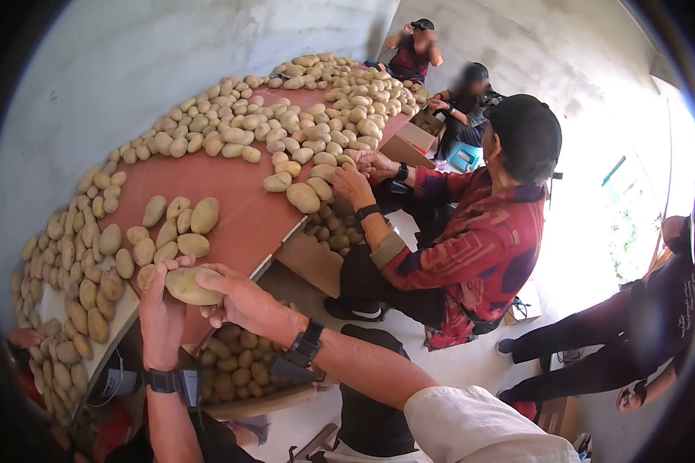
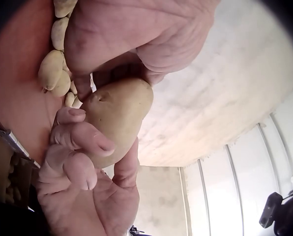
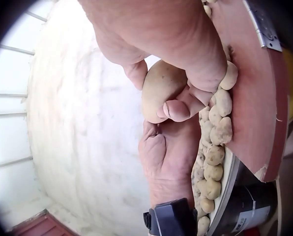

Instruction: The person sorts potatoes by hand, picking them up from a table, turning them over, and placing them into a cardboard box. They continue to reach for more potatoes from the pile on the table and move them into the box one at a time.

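One pale yellow potato [image 1: 191, 286] is held up over the near edge of the red tabletop. From the near-left side my left hand [image 1: 162, 318] holds it, palm against it. My right hand [image 1: 243, 299] grips its other end between thumb and curled fingers. A small dent marks the skin of this potato [image 2: 118, 109] in the left wrist view. In the right wrist view, the right hand's fingers wrap the potato [image 3: 161, 90] from above, with the left hand [image 3: 168, 152] below it. A small cluster of potatoes [image 1: 167, 230] lies just beyond the hands.
Many potatoes are heaped along the wall side of the red table [image 1: 232, 202]. Below its edge stands a container of potatoes [image 1: 235, 363]. A person in a patterned shirt [image 1: 471, 247] sits at the right, handling potatoes; others sit farther back. A cardboard box [image 1: 310, 258] is under the table.
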`<action>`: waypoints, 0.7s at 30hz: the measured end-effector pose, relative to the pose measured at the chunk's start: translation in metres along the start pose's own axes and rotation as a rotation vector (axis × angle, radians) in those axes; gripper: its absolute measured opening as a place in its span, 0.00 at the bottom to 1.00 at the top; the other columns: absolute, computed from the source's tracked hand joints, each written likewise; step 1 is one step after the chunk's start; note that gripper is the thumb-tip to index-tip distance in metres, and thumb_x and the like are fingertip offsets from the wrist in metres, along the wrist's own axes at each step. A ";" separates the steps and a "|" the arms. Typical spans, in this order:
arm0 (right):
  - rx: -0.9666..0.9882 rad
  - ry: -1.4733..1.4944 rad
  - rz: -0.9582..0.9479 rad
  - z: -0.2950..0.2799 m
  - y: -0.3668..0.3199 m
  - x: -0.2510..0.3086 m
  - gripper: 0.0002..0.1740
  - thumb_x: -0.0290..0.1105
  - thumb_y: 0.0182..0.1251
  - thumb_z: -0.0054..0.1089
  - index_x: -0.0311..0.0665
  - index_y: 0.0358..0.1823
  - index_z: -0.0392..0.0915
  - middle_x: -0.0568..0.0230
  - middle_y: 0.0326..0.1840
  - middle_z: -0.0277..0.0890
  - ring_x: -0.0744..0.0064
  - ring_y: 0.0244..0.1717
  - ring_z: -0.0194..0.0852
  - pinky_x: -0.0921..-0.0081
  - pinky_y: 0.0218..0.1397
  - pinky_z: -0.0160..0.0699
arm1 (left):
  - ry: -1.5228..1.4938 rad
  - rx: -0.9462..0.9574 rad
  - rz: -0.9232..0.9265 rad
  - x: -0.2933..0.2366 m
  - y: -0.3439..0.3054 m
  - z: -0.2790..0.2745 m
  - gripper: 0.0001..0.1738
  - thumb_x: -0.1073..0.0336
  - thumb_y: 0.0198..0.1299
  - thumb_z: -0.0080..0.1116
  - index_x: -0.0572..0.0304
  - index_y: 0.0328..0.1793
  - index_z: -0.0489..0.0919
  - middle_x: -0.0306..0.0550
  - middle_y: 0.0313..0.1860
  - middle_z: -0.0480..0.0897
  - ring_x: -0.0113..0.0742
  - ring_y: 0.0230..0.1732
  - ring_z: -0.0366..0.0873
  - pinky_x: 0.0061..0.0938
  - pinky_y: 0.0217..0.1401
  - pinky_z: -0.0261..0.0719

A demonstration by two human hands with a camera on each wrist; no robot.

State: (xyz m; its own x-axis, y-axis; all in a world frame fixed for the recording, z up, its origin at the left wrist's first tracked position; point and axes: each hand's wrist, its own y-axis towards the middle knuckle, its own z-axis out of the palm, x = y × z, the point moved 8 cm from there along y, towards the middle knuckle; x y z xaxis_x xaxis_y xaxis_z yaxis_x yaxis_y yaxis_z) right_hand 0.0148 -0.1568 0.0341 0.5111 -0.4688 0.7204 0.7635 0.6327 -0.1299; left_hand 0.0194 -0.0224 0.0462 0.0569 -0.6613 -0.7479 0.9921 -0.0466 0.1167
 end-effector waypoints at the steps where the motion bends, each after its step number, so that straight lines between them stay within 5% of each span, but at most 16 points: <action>1: 0.003 -0.003 0.002 0.000 0.000 0.001 0.34 0.50 0.81 0.62 0.35 0.75 0.63 0.63 0.52 0.73 0.74 0.36 0.77 0.75 0.34 0.75 | -0.031 0.032 0.017 0.000 0.001 0.001 0.14 0.58 0.84 0.52 0.59 0.56 0.82 0.52 0.60 0.85 0.46 0.66 0.81 0.43 0.74 0.75; 13: 0.020 -0.083 0.069 0.000 -0.002 0.001 0.32 0.47 0.82 0.60 0.37 0.75 0.63 0.64 0.49 0.74 0.75 0.35 0.74 0.75 0.33 0.72 | -0.068 -0.007 -0.025 -0.003 -0.003 -0.004 0.08 0.66 0.78 0.60 0.60 0.56 0.83 0.44 0.47 0.87 0.43 0.62 0.83 0.41 0.75 0.77; 21: 0.067 -0.150 0.060 0.016 -0.003 0.004 0.34 0.46 0.82 0.59 0.36 0.78 0.62 0.63 0.46 0.76 0.76 0.28 0.71 0.77 0.28 0.69 | -0.060 -0.004 -0.034 -0.001 -0.003 -0.022 0.12 0.72 0.77 0.59 0.63 0.62 0.82 0.47 0.48 0.86 0.44 0.64 0.83 0.38 0.71 0.80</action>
State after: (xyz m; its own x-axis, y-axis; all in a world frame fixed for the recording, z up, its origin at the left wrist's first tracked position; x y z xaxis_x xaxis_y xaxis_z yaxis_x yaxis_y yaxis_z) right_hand 0.0083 -0.1506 0.0481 0.4868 -0.3349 0.8068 0.7025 0.6990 -0.1337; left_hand 0.0190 -0.0054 0.0323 0.0161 -0.7033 -0.7107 0.9937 -0.0674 0.0893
